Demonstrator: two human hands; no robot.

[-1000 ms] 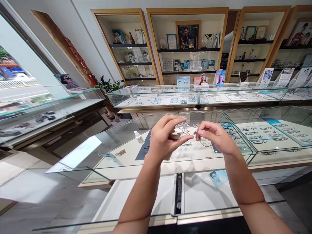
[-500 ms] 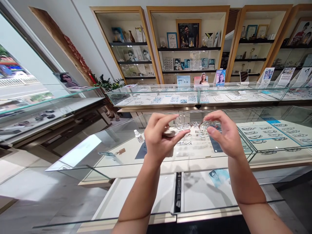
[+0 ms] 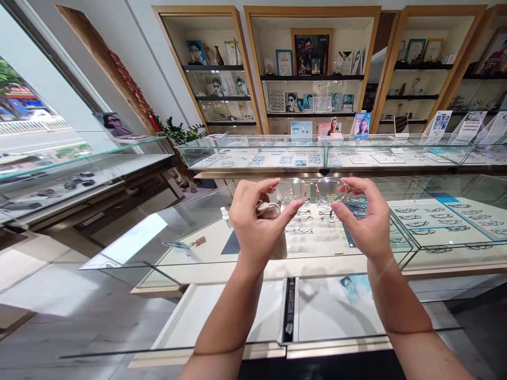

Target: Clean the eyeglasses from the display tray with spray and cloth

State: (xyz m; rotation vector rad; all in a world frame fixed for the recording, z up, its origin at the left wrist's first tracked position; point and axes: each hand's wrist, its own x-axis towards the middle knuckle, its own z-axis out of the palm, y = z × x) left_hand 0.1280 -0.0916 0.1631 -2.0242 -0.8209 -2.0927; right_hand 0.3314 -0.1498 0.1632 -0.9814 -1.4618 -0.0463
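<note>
A pair of thin metal-rimmed eyeglasses (image 3: pixel 311 186) with round clear lenses is held up above the glass counter, its front upright. My left hand (image 3: pixel 257 224) pinches the left side of the frame between thumb and fingers. A crumpled beige cloth (image 3: pixel 269 210) is tucked in that same palm and hangs down behind the wrist. At the other end, my right hand (image 3: pixel 366 221) grips the right side of the frame near the hinge. Small lettering shows on or through the right lens. Part of the frame is hidden behind my fingers.
Below lies a glass display case (image 3: pixel 206 248) with several rows of eyeglasses. A white spray bottle (image 3: pixel 225 215) and a brown tag (image 3: pixel 198 241) are to the left. Nearer, a white drawer (image 3: pixel 237 311) stands beneath the glass edge. Another display counter (image 3: pixel 257 161) runs behind.
The eyeglasses have turned so that both round lenses now face me. My hands have stayed at nearly the same height, still on the frame's two sides.
</note>
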